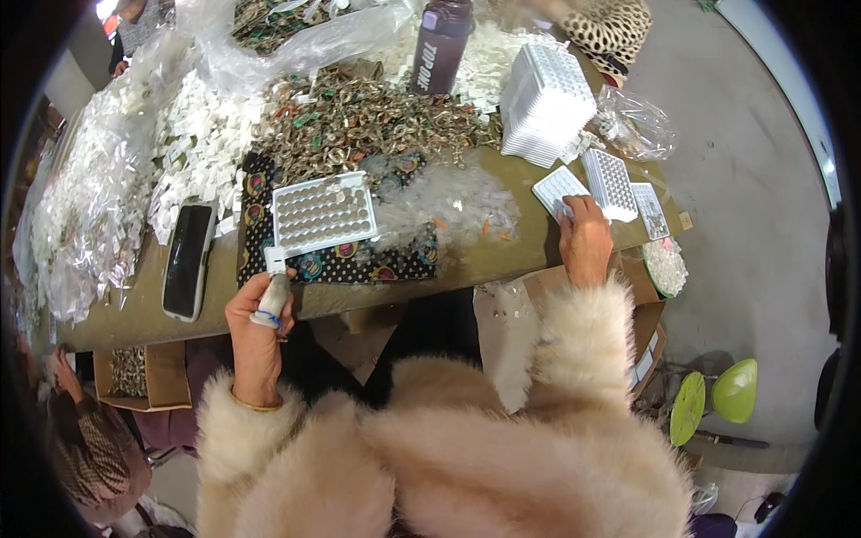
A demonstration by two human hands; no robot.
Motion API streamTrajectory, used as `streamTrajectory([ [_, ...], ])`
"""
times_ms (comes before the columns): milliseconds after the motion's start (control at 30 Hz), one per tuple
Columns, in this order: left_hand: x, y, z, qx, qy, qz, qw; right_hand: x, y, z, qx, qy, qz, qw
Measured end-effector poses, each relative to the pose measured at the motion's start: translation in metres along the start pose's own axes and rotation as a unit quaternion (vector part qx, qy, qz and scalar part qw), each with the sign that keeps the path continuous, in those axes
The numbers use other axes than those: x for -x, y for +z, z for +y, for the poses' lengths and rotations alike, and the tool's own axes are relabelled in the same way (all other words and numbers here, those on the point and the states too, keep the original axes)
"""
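Observation:
My left hand [258, 309] is closed at the table's front edge, pinching a small white square piece [275, 257]. One of its fingers has a pale wrap with a blue band. Just beyond that piece, a white tray [323, 240] with rows of round, grey-filled cells lies on a dark polka-dot cloth [404, 269]. At the right, my right hand [587, 240] has its fingers curled on the near corner of a small white tray [554, 186]. Right beside it lie a tilted stack of celled trays [612, 179] and a tray with small bits [648, 211].
Heaps of small metal parts [359, 117] and white pieces [197, 134] cover the far table. A purple bottle [439, 54], a tall stack of white trays [545, 103], a phone [188, 260] and clear plastic bags [108, 179] stand or lie around. Other people sit nearby.

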State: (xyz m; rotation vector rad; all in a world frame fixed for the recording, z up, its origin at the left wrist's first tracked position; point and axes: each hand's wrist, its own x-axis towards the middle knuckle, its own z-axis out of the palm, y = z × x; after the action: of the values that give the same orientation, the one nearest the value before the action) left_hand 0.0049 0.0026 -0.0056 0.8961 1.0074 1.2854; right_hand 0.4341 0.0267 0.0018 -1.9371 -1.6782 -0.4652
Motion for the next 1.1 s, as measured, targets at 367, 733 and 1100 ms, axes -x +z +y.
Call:
streamTrajectory([
  [367, 0.010, 0.021, 0.001, -0.050, -0.042, -0.028, 0.997, -0.004, 0.020, -0.152, -0.347, -0.121, -0.117, 0.923],
  [733, 0.004, 0.024, -0.001, -0.059, -0.009, -0.006, 0.998, -0.013, 0.049, -0.203, -0.325, -0.172, -0.077, 0.927],
  [1100, -0.003, 0.034, 0.000, 0.015, -0.042, -0.064, 0.997, -0.009, 0.038, -0.207, -0.429, -0.186, -0.132, 0.874],
])
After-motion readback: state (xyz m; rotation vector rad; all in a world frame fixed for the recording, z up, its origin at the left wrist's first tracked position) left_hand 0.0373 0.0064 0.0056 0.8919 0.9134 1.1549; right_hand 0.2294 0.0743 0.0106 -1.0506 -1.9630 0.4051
